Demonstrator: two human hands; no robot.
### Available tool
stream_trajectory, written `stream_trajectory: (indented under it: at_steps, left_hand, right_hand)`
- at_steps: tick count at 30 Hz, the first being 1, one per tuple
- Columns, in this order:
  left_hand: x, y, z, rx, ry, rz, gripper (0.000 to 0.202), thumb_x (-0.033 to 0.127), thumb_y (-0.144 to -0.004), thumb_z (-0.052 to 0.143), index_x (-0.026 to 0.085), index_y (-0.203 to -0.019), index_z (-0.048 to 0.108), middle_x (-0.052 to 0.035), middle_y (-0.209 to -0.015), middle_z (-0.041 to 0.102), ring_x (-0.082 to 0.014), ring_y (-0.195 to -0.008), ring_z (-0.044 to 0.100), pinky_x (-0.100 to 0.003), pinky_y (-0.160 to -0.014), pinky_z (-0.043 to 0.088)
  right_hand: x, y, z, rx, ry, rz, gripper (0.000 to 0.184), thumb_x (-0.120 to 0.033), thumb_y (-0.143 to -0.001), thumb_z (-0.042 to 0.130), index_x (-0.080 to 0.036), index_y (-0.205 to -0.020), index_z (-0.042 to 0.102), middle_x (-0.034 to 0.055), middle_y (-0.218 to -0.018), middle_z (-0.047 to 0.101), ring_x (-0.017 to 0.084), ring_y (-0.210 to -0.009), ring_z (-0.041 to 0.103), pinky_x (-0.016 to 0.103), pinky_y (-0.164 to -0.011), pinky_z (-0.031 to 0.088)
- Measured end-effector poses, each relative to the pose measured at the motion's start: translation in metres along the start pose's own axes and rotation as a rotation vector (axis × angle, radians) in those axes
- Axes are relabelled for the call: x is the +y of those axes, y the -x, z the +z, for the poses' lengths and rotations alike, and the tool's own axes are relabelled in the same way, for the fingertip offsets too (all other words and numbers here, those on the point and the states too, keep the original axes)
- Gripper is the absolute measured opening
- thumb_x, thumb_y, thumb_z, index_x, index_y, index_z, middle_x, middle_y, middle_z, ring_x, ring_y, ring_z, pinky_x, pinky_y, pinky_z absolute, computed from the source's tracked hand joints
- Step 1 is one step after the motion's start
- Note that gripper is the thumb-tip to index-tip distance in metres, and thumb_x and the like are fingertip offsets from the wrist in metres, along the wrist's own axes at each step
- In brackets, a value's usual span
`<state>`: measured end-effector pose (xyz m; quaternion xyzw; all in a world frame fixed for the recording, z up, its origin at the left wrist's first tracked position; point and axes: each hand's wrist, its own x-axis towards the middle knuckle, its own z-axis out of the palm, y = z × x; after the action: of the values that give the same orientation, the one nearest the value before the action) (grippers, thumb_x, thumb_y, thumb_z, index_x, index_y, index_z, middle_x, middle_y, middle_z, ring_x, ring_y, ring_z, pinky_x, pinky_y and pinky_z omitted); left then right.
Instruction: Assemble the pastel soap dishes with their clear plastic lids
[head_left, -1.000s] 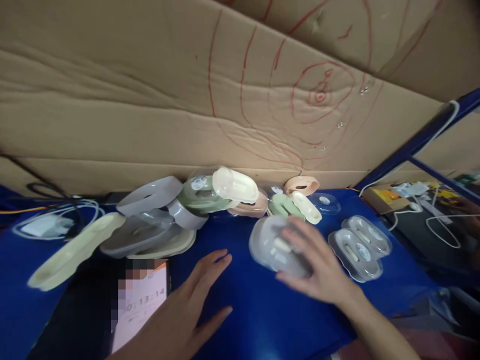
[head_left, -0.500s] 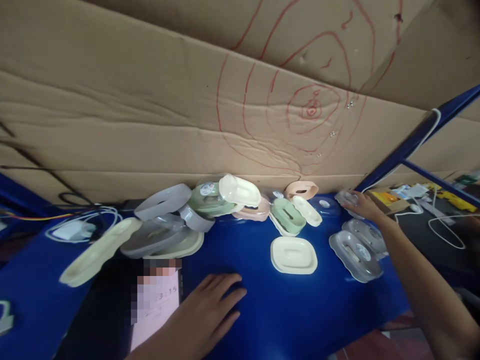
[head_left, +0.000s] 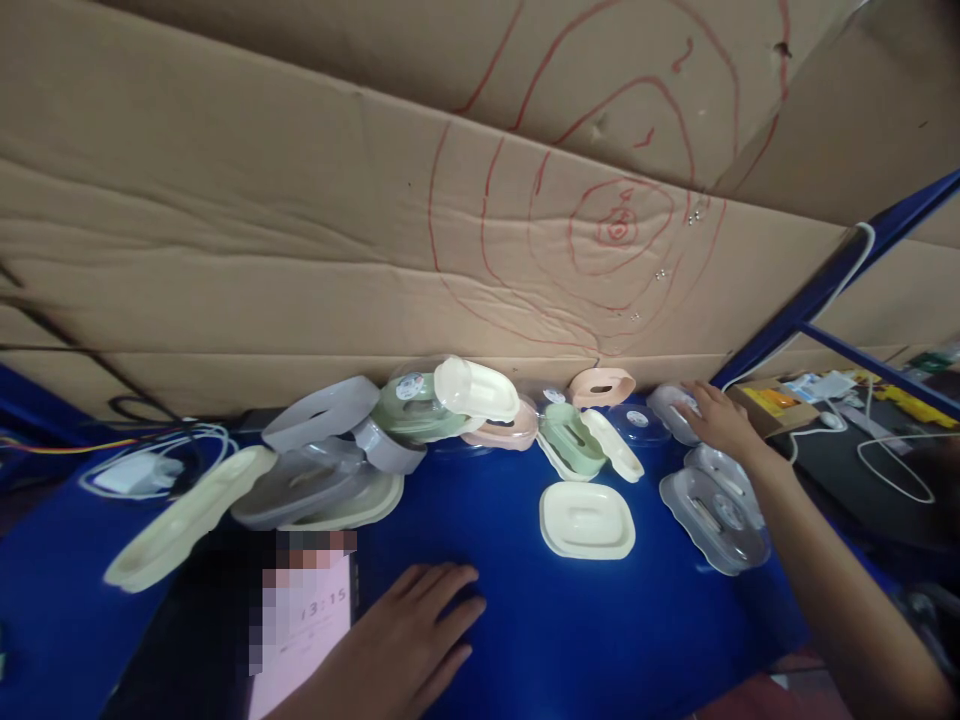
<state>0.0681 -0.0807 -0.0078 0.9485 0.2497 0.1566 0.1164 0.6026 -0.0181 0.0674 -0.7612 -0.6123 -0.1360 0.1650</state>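
Note:
My left hand (head_left: 424, 625) rests palm down on the blue tabletop (head_left: 517, 630), fingers stretched out, holding nothing. Beside its wrist is a phone (head_left: 307, 630) with a lit screen, partly blurred out. At the back right, my right hand (head_left: 712, 415) has its fingers on a greyish plastic case with a clear cover (head_left: 670, 410), whose right side they hide. Two more clear-covered cases lie below that hand, the nearer one (head_left: 712, 515) bearing a round sticker. A cream oval tray (head_left: 586, 520) lies between my hands.
Along the cardboard wall (head_left: 300, 200) sit mixed plastic parts: a green case (head_left: 574, 440), a peach ring (head_left: 602, 386), grey pieces (head_left: 322, 412) and a long cream tray (head_left: 191, 520). White cables (head_left: 142, 470) are at left. A blue frame bar (head_left: 825, 285) rises at right.
My right hand and the clear-covered case under its fingers have shifted slightly left. My left hand stays flat in place. The whole view has moved a little.

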Motion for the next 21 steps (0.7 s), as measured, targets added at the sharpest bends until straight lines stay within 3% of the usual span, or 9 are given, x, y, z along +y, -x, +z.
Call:
stream_trajectory:
  at_steps: [1,3,5,7,10,13,17,21]
  left_hand:
    - [-0.001,0.000,0.000,0.008,0.006,0.002,0.039,0.016,-0.100,0.065,0.032,-0.135,0.069,-0.0005,-0.141,0.070,-0.0242,-0.123,0.071,-0.036,-0.105,0.059]
    - [-0.002,-0.001,0.001,0.014,0.011,0.008,0.040,0.017,-0.099,0.066,0.033,-0.136,0.069,0.0001,-0.141,0.070,-0.0235,-0.122,0.071,-0.035,-0.106,0.058]
    - [-0.004,0.000,0.002,0.009,0.004,0.006,0.042,0.018,-0.099,0.068,0.034,-0.138,0.068,0.0006,-0.143,0.069,-0.0233,-0.122,0.071,-0.034,-0.106,0.058]
    - [-0.005,0.001,0.003,-0.004,-0.012,0.000,0.045,0.019,-0.098,0.069,0.035,-0.140,0.067,0.0008,-0.144,0.069,-0.0234,-0.122,0.071,-0.035,-0.107,0.058]
    - [-0.004,0.001,0.001,-0.003,-0.021,0.002,0.043,0.019,-0.099,0.067,0.034,-0.140,0.067,0.0003,-0.145,0.069,-0.0234,-0.123,0.070,-0.035,-0.108,0.057]
    - [-0.002,0.000,-0.002,0.007,-0.015,0.009,0.040,0.019,-0.101,0.064,0.033,-0.139,0.067,-0.0008,-0.143,0.069,-0.0236,-0.122,0.070,-0.035,-0.108,0.056]
    - [0.000,-0.001,-0.002,0.022,-0.038,0.023,0.046,0.018,-0.104,0.059,0.032,-0.147,0.061,-0.0017,-0.139,0.071,-0.0218,-0.119,0.070,-0.035,-0.108,0.055]
    - [0.001,0.000,0.002,0.050,-0.137,0.044,0.057,0.016,-0.107,0.051,0.033,-0.161,0.047,-0.0029,-0.152,0.063,-0.0209,-0.126,0.066,-0.033,-0.107,0.054]
  right_hand:
    - [-0.013,0.011,-0.006,-0.029,0.020,-0.015,0.039,-0.047,-0.107,0.054,-0.016,-0.113,0.077,0.0198,-0.120,0.075,0.031,-0.109,0.072,0.041,-0.088,0.051]
    - [-0.047,0.036,-0.017,-0.125,0.049,-0.045,0.038,-0.050,-0.106,0.055,-0.020,-0.098,0.077,0.0125,-0.094,0.078,0.028,-0.085,0.074,0.036,-0.075,0.050]
    - [-0.086,0.060,-0.025,-0.284,0.049,-0.129,0.040,-0.053,-0.110,0.047,-0.026,-0.105,0.075,0.0062,-0.087,0.077,0.025,-0.075,0.073,0.033,-0.066,0.046]
    - [-0.124,0.081,-0.026,-0.195,0.061,-0.233,0.039,-0.051,-0.111,0.045,-0.025,-0.111,0.074,0.0075,-0.095,0.079,0.024,-0.077,0.074,0.033,-0.067,0.045]
    - [-0.165,0.102,-0.016,0.023,0.068,-0.438,0.037,-0.041,-0.112,0.047,-0.019,-0.093,0.070,0.0093,-0.085,0.074,0.025,-0.078,0.071,0.035,-0.073,0.044]
    - [-0.182,0.116,-0.001,0.020,0.024,-0.602,0.035,-0.037,-0.111,0.050,-0.019,-0.086,0.067,0.0067,-0.076,0.069,0.023,-0.072,0.068,0.035,-0.070,0.042]
    - [-0.190,0.127,0.010,-0.132,0.029,-0.661,0.031,-0.031,-0.109,0.054,-0.018,-0.084,0.066,0.0058,-0.073,0.069,0.022,-0.065,0.067,0.035,-0.067,0.042]
    - [-0.198,0.130,-0.001,-0.368,-0.347,-0.834,0.019,-0.030,-0.110,0.054,-0.020,-0.108,0.070,0.0038,-0.095,0.077,0.020,-0.086,0.074,0.034,-0.084,0.052]
